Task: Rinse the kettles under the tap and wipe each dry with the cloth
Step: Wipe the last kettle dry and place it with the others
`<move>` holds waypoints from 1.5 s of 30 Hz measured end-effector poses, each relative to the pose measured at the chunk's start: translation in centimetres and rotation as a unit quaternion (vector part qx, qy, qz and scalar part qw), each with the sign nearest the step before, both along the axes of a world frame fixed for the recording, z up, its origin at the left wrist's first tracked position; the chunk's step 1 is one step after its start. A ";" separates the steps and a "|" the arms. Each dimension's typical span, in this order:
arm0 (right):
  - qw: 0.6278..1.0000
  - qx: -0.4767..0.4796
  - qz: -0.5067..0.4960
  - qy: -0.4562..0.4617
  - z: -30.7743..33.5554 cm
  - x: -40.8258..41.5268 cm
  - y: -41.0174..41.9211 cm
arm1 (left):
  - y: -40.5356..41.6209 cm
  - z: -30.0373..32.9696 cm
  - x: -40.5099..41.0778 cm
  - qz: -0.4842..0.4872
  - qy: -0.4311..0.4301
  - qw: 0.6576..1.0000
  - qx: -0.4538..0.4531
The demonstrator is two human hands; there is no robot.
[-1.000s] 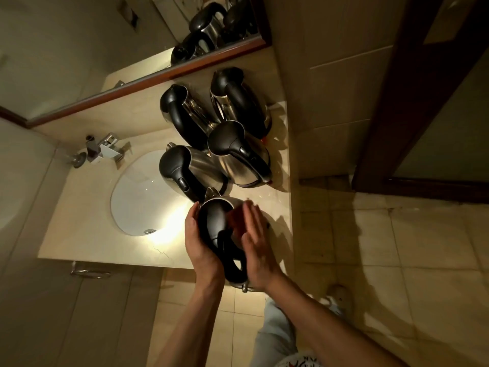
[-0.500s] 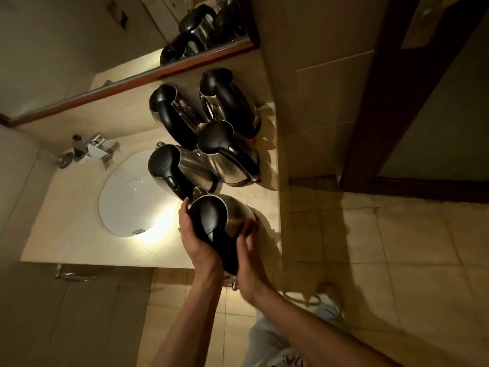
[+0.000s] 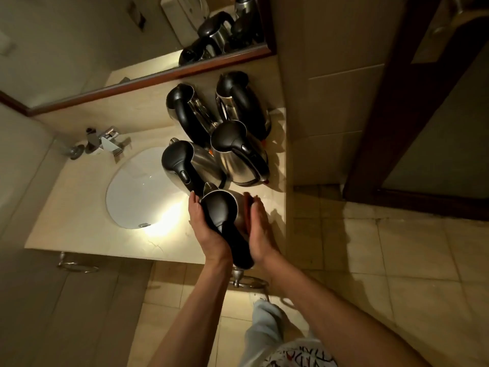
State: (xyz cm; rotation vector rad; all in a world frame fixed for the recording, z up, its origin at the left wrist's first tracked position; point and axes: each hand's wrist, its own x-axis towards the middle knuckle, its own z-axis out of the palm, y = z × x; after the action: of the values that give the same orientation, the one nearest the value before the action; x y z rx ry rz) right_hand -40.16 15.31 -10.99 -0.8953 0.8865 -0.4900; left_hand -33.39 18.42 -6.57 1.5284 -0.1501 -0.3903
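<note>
Five steel kettles with black lids and handles stand on the beige counter (image 3: 79, 215), right of the white basin (image 3: 137, 186). The nearest kettle (image 3: 222, 210) is at the counter's front edge, its handle pointing toward me. My left hand (image 3: 206, 231) lies flat against its left side, fingers straight along the lid. On its right steel wall presses my right hand (image 3: 260, 234), fingers also straight. Behind it stand two kettles (image 3: 190, 165) (image 3: 238, 152), and two more (image 3: 185, 112) (image 3: 238, 102) by the wall. The tap (image 3: 105, 141) is at the basin's back left. I see no cloth.
A wood-framed mirror (image 3: 79, 49) behind the counter reflects the kettles. A tiled wall and a dark door frame (image 3: 383, 102) close the right side. Metal towel rings (image 3: 76, 266) (image 3: 246, 280) hang under the counter's front edge. Tiled floor lies below.
My right hand dropped toward the handle, then slid back up the near kettle's right wall. My left hand kept its place on the left side. The kettle has stayed on the counter.
</note>
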 end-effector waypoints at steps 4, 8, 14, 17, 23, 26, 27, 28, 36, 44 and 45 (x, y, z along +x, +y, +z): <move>0.988 0.149 -0.031 0.037 1.4 -1.2 -3.7 | -0.6 0.2 -1.7 0.002 -0.018 1.000 0.017; 0.994 -0.067 -0.002 0.083 3.7 -0.5 -4.5 | -1.3 0.6 -2.6 -0.016 -0.035 0.998 0.052; 0.996 -0.003 -0.062 -0.067 10.3 -0.9 -5.7 | 0.5 3.5 -1.6 -0.137 -0.027 0.989 0.042; 0.996 -0.046 -0.031 -0.073 11.9 -0.6 -5.1 | 1.9 4.8 -1.0 -0.186 -0.038 0.982 -0.005; 0.996 -0.084 0.007 -0.001 11.7 0.6 -3.2 | 4.0 4.9 0.4 -0.182 0.009 0.983 -0.025; 0.994 -0.102 0.029 0.008 11.1 0.8 -2.5 | 5.1 4.2 0.5 -0.184 -0.035 0.982 0.014; 0.991 -0.124 0.042 0.014 10.9 0.8 -2.3 | 5.4 4.0 0.5 -0.174 -0.047 0.983 0.020; 0.987 -0.149 0.052 0.020 10.6 0.8 -2.1 | 5.7 3.6 0.6 -0.157 -0.055 0.986 0.023; 0.874 -0.436 0.138 0.161 7.0 0.1 -2.4 | 8.6 0.3 1.0 0.097 0.006 0.992 0.084; 0.911 -0.352 0.140 0.164 5.5 0.4 -1.5 | 7.3 -3.8 -1.7 0.148 0.271 0.950 0.047; 0.911 -0.354 0.137 0.163 5.3 0.5 -1.5 | 6.8 -3.4 -2.2 0.141 0.289 0.947 0.030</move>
State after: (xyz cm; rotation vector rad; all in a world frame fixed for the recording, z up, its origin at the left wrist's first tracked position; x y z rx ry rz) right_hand -39.70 13.84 -5.71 -1.7842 0.8682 -0.4248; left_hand -35.58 25.17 -10.02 1.4095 0.5390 -0.5978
